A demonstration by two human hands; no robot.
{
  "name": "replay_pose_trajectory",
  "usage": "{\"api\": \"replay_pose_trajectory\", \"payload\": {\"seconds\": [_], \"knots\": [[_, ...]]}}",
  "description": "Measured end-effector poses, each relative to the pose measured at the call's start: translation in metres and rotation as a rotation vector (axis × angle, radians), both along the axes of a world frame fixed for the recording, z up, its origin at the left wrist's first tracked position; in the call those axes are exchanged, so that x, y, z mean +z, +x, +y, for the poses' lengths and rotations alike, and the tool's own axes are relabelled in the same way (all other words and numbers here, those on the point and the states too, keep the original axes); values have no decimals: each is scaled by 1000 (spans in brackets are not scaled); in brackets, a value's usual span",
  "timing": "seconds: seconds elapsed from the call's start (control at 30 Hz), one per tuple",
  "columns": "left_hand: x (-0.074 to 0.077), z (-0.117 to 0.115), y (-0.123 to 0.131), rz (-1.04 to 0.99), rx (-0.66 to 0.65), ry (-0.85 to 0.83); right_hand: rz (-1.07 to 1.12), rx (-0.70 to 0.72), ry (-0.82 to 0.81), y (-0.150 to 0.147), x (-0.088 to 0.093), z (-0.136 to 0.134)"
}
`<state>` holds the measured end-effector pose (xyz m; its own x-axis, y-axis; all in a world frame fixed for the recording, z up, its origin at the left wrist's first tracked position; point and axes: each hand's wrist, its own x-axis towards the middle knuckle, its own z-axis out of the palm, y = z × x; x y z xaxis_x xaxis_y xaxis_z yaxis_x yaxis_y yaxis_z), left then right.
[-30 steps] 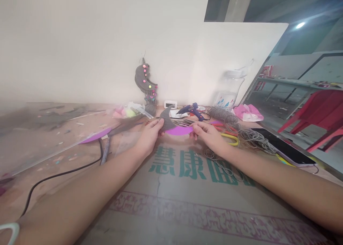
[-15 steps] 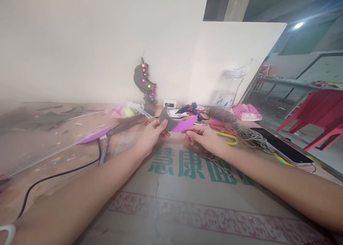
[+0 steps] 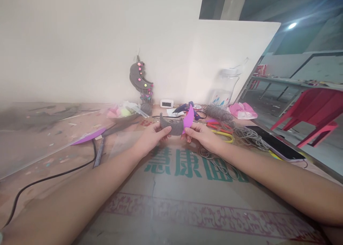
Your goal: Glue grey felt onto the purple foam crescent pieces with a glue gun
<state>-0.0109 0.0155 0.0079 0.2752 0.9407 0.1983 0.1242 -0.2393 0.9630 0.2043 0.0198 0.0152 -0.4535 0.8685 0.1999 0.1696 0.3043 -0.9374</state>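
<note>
Between my two hands is a crescent moon shape (image 3: 175,127), its left and middle part wound with grey yarn and its right tip bare purple. My left hand (image 3: 158,133) pinches the yarn-wrapped part, thumb in front and fingers behind. On the other side, my right hand (image 3: 197,133) grips the crescent near where the yarn meets the purple. Both horns of the crescent point upward. Grey yarn (image 3: 219,166) lies in loose loops on the printed cardboard below my right forearm.
Behind my hands are a glue gun (image 3: 187,109), a small digital clock (image 3: 166,103) and a finished grey moon ornament (image 3: 140,75). Yellow-handled scissors (image 3: 226,137), tangled grey yarn (image 3: 250,136), a phone (image 3: 274,143) and a clear bottle (image 3: 225,87) are at right. A black cable (image 3: 48,177) runs along the left.
The crescent has turned so that its purple tip now points up instead of out to the right. My right hand has moved from the purple edge to a firmer hold near the yarn.
</note>
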Motion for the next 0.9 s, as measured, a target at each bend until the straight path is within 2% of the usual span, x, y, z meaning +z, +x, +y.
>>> {"api": "replay_pose_trajectory", "payload": {"seconds": [0.1,0.33,0.57,0.77,0.9], "knots": [[1,-1,1,17,-3,8,13,-18,-22,1,-2,2],[-2,1,1,18,5,14,3,39,-48,1,-3,4],[-1,-1,1,41,7,30,-35,-6,-34,0,-3,4],[-1,-2,3,75,1,16,-148,-90,-10,-1,1,1],[-1,-1,2,62,2,24,-94,-50,-3,-1,0,1]]}}
